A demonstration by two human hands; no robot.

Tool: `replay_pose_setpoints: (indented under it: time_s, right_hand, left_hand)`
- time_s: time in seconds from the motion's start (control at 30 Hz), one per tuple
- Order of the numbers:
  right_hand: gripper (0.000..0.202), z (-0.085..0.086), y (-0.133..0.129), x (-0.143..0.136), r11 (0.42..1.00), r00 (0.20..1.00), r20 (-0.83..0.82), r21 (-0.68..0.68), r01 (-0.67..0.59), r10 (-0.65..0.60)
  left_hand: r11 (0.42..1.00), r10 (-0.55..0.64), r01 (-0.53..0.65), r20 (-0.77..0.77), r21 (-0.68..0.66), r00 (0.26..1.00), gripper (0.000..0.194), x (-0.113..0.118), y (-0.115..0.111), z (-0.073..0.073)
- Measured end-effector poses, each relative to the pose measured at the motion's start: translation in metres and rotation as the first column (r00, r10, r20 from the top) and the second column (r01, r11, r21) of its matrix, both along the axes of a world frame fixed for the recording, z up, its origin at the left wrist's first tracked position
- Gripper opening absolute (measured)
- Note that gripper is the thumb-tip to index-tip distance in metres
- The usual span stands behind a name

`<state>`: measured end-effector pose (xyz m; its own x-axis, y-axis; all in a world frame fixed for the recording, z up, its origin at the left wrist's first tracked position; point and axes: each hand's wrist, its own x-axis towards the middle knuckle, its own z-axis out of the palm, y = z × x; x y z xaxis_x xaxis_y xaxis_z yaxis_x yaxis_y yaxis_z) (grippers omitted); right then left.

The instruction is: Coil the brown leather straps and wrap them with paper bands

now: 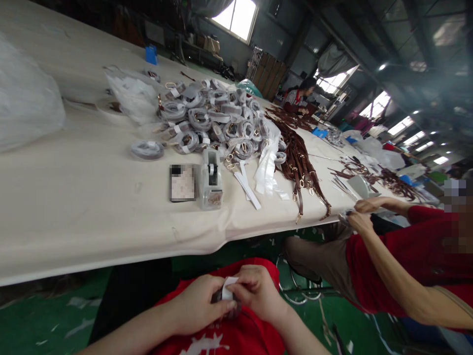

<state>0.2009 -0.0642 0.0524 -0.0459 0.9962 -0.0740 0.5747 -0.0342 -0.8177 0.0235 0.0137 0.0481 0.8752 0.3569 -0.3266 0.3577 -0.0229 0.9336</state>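
Close to my body, below the table edge, my left hand [201, 303] is closed around a small dark coiled strap [232, 306]. A white paper strip [228, 290] lies over the coil, and my right hand [258, 293] pinches that strip at its right side. The two hands are almost touching. On the table, a tape dispenser [212, 180] stands ahead of them, beside loose white strips [247, 186]. A large pile of wrapped strap coils [218, 116] lies behind the dispenser. One separate coil [147, 149] sits left of the pile.
Brown straps [295, 158] with metal clips hang toward the front edge of the cream table [103, 217]. Clear plastic bags [27, 93] lie at left. A flat item [182, 182] is beside the dispenser. At right, a person in red [399, 266] works with both hands.
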Motion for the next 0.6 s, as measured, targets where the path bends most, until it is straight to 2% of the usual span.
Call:
replay_pose_setpoints:
  time_s: [0.17, 0.37, 0.5, 0.6]
  right_hand:
    - [0.022, 0.0, 0.004, 0.004, 0.999, 0.994, -0.103, -0.04, 0.034, -0.038]
    - [0.019, 0.007, 0.01, 0.014, 0.956, 0.975, -0.218, -0.275, -0.099, 0.038]
    - [0.008, 0.008, 0.01, 0.019, 0.928, 0.972, -0.228, -0.347, -0.137, 0.059]
    - [0.002, 0.008, 0.01, 0.018, 0.92, 0.979, -0.199, -0.374, -0.121, 0.048]
  left_hand:
    - [0.999, 0.018, -0.02, -0.059, -0.043, 0.998, 0.027, 0.002, -0.002, -0.004]
    - [0.999, 0.029, -0.025, -0.124, 0.032, 0.992, 0.024, 0.005, -0.007, -0.008]
    - [0.994, 0.055, -0.042, -0.129, 0.096, 0.99, 0.021, 0.005, -0.011, -0.01]
    - [0.995, 0.065, -0.056, -0.104, 0.086, 0.992, 0.017, 0.005, -0.014, -0.009]
